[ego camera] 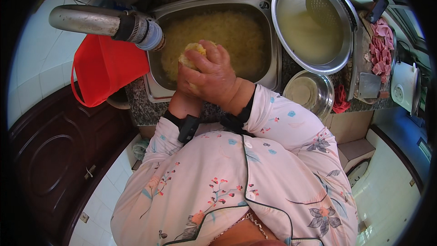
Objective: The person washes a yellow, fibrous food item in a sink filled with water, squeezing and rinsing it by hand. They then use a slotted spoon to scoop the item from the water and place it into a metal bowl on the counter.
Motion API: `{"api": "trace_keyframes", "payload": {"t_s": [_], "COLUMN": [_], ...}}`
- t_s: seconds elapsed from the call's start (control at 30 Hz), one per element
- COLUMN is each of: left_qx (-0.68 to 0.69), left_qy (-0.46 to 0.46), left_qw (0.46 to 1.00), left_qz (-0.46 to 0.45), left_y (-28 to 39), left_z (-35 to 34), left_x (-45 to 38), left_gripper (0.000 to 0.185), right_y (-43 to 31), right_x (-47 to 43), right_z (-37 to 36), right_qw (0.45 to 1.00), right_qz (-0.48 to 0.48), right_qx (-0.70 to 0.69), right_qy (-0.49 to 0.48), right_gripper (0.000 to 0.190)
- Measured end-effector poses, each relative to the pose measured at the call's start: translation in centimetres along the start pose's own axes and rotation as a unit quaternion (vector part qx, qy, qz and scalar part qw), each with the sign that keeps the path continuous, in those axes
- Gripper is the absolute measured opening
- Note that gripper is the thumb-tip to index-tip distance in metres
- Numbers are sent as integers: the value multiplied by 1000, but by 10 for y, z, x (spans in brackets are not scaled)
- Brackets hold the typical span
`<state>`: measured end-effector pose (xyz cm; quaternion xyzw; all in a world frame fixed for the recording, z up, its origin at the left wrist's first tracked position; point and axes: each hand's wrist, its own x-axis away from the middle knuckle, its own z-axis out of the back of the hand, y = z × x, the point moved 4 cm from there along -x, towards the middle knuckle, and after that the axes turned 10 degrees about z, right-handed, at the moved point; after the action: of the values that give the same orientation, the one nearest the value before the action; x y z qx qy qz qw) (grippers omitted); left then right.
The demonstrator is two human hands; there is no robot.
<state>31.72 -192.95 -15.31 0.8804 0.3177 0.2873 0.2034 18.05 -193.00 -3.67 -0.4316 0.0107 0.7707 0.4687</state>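
Over the steel sink (pixel 276 41), my left hand (pixel 186 82) and my right hand (pixel 215 75) are clasped around a wet lump of pale yellow food (pixel 192 54), possibly shredded. Part of the lump shows at the top between my fingers. My right hand lies over it and hides much of my left hand. Cloudy yellowish water (pixel 232 30) with fine pale bits fills the sink below. A metal faucet with a clamped hose end (pixel 150 36) reaches in from the left.
A red plastic basket (pixel 109 68) stands left of the sink. To the right are a large metal basin (pixel 312 68) of cloudy water, a smaller clear bowl (pixel 326 99), red cloth-like material (pixel 340 99), a cleaver (pixel 369 85), pink strips (pixel 379 53) on a board and a white appliance (pixel 403 85).
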Motion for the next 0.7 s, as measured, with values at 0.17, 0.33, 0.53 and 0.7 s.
{"api": "trace_keyframes", "payload": {"t_s": [0.17,0.33,0.53,0.7], "left_qx": [-8,-17,-26,-33], "left_qy": [10,15,24,33], "left_qw": [1000,999,999,999], "left_qz": [9,23,25,22], "left_y": [-4,-6,0,3], "left_z": [3,6,8,10], "left_x": [5,2,6,10], "left_gripper": [70,70,70,70], "right_y": [0,1,-1,0], "right_x": [3,6,6,6], "right_z": [-9,-17,-21,-25], "right_qw": [1000,1000,999,999], "right_qz": [10,13,11,16], "right_qx": [0,8,-2,3], "right_qy": [29,27,32,36], "right_gripper": [24,22,23,23]}}
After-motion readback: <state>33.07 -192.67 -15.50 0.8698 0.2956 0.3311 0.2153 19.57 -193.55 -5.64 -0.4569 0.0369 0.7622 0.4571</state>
